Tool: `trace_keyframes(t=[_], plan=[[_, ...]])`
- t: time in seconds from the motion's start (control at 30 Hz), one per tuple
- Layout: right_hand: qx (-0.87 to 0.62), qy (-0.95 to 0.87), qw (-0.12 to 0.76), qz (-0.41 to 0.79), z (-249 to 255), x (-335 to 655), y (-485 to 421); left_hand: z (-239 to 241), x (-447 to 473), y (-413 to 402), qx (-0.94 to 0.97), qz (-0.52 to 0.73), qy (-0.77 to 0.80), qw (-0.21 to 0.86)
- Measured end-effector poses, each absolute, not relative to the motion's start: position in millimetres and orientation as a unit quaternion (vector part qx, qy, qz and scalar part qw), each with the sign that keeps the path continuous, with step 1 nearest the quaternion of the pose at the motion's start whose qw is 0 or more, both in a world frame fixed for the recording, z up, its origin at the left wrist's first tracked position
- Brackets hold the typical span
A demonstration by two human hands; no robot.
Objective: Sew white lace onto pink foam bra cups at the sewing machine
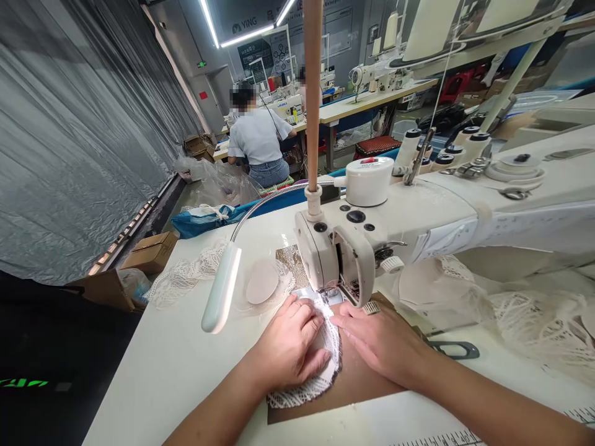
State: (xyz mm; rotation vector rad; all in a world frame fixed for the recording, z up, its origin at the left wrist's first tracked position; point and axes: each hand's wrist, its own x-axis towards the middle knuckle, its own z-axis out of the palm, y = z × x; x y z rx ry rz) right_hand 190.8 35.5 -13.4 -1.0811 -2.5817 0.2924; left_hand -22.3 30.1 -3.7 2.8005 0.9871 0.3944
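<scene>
A white oval lace-covered piece (331,371) lies on a brown sheet (360,379) under the head of a white sewing machine (320,254). Flat on top of this piece rests my left hand (295,341), its thumb apart from the fingers. My right hand (379,341) touches the piece's right edge with its outstretched fingertips, palm down over the brown sheet. The far end of the piece reaches the presser foot (331,296); the needle itself is hard to make out. Just beyond my left hand is a beige oval pad (261,282) with lace around it.
A lit gooseneck lamp (222,288) hangs left of my hands. White lace (186,275) lies at the table's left edge, and more lace (539,322) heaps at the right. Thread cones (409,148) stand behind the machine. A person (260,136) sits at another machine ahead.
</scene>
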Motion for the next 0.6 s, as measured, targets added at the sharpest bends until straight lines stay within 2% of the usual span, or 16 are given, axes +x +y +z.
trace_keyframes(t=[0.3,0.6], plan=[[-0.416,-0.892,0.139,0.112,-8,187,37,-5,-28,41,0.923,0.144,0.352,0.062],[-0.468,-0.862,0.173,0.092,-10,184,38,-5,-22,37,0.943,0.122,0.303,0.058]])
